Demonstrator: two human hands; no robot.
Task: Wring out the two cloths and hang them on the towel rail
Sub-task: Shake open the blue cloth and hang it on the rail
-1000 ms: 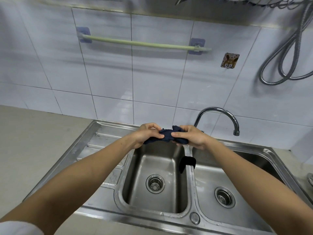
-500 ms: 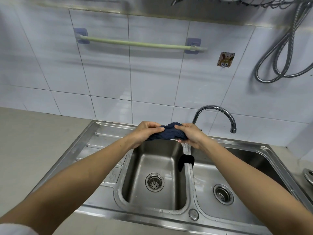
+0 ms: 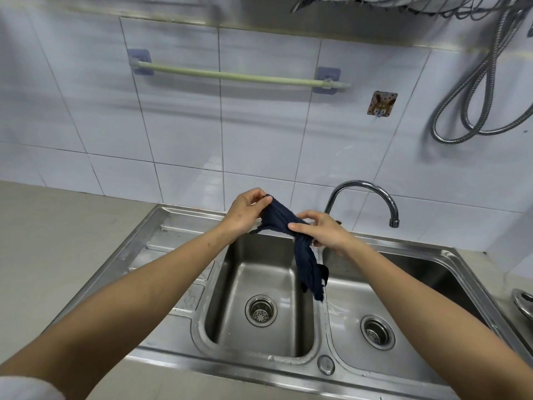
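A dark navy cloth [image 3: 278, 219] is stretched between my hands above the left basin [image 3: 259, 339] of the steel sink. My left hand [image 3: 245, 210] pinches its upper end. Lower and to the right, my right hand [image 3: 323, 232] grips its middle. The cloth's loose tail [image 3: 308, 272] hangs down over the divider between the basins. A small dark piece [image 3: 325, 273] shows at the divider behind the tail; I cannot tell whether it is a second cloth. The pale green towel rail [image 3: 230, 75] on the tiled wall above has nothing on it.
A curved chrome tap [image 3: 363, 187] stands just behind my right hand. The right basin [image 3: 403, 310] lies under it. A metal hose [image 3: 476, 111] loops on the wall at right, near a small wall hook [image 3: 382, 103]. A dish rack [image 3: 375, 2] hangs overhead. A metal bowl [image 3: 523, 304] sits at the right edge.
The cloth was bunched tight between both hands; now it is drawn out. My left hand has risen with one end, and the tail hangs down from my right hand.
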